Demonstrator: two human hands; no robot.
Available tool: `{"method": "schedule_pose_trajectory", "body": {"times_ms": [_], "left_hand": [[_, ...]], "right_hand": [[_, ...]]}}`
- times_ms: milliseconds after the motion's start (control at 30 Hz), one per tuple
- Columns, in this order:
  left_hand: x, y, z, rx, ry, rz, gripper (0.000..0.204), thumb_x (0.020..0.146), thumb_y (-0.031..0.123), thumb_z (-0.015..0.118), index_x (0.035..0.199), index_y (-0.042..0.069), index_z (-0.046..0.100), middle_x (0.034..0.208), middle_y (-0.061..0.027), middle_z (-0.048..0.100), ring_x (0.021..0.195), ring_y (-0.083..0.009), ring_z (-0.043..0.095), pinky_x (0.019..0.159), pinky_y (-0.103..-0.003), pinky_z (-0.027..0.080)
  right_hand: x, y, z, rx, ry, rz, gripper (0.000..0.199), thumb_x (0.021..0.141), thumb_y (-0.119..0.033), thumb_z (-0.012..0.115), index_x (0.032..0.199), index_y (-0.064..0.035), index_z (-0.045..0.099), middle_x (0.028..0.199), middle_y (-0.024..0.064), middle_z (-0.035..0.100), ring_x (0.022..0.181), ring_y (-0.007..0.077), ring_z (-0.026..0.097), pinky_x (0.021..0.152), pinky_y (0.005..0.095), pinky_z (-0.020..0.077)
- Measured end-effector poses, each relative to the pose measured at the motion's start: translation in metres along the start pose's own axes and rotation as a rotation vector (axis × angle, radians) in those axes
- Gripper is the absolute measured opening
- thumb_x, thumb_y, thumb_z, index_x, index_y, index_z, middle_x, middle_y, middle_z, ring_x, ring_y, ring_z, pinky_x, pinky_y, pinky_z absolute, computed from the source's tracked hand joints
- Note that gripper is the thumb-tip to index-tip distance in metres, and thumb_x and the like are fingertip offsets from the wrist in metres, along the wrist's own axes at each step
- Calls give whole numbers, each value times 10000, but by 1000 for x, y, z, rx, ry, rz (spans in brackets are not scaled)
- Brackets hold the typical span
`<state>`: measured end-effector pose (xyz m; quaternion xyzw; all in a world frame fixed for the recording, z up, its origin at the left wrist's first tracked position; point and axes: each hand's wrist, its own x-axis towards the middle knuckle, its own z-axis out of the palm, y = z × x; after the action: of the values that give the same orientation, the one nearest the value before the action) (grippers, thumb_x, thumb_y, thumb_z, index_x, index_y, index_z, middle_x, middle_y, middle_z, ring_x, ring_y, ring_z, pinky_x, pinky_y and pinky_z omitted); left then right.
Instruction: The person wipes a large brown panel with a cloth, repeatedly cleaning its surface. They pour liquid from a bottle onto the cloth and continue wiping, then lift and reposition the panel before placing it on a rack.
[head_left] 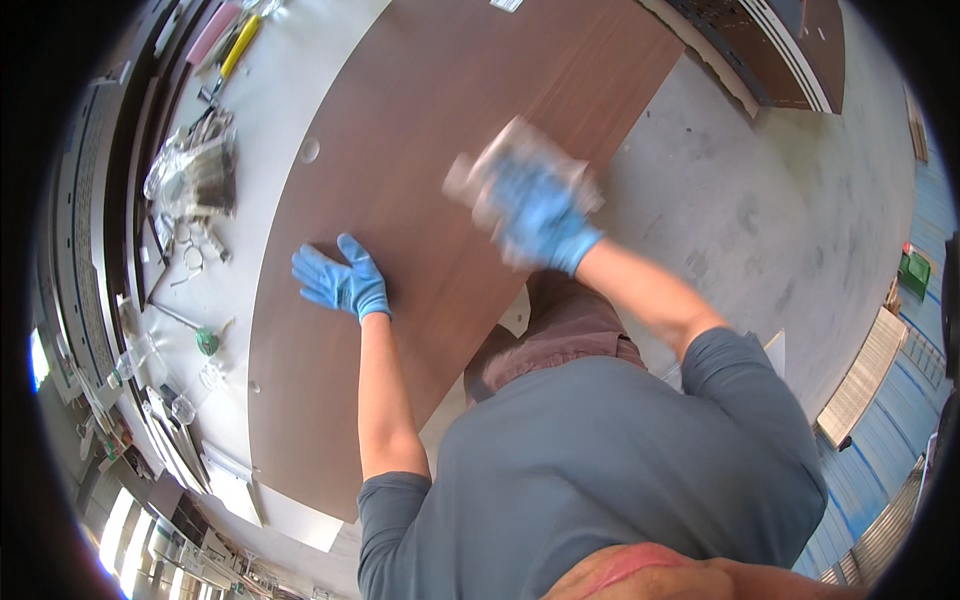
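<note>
A large brown wood-grain panel (430, 180) lies in front of me, its left edge bowed by the lens. My left hand (343, 279), in a blue glove, rests flat on the panel with its fingers stretched out. Over the panel's right side, my blue-gloved right hand (540, 215) is wrapped on a bunched, pale pinkish cloth (510, 150). Both that hand and the cloth are smeared by motion. The cloth appears to be on the panel's surface, though the blur hides the exact contact.
Along the left stand a yellow-handled hammer (240, 45), a clear plastic bag (200, 170) and a screwdriver-like tool with a green handle (206, 341). More dark panels (770, 50) are at the far right. A green object (913, 271) and flat cardboard (862, 375) lie rightward.
</note>
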<state>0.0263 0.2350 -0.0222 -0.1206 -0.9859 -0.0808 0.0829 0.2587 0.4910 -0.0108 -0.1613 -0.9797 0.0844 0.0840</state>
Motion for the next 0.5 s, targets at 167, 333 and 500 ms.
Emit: {"method": "schedule_pose_trajectory", "body": {"times_ms": [167,333,500], "left_hand": [[3,2,-4,-124,80,46,694,1015,470,621,1509,-3,509,1583,-237,501,1482,-412,439,1217,-556,293],[2,3,0,-96,128,89,654,1032,439,604,1502,-6,513,1565,-235,518,1455,-396,470,1199,-535,319],[1,8,1,-78,96,53,659,1061,449,563,1533,-5,491,1614,-234,477,1516,-402,413,1260,-552,251]], "right_hand": [[11,48,-4,1166,-51,-54,613,936,-352,684,1501,-150,557,1558,135,545,1459,306,495,1237,492,378],[101,304,-61,15,123,183,371,1057,-348,566,1309,-81,626,1409,159,637,1309,353,601,1142,422,466],[117,328,-52,-181,231,399,505,1018,-415,596,1361,-46,564,1465,212,584,1335,400,568,1109,499,441]]}}
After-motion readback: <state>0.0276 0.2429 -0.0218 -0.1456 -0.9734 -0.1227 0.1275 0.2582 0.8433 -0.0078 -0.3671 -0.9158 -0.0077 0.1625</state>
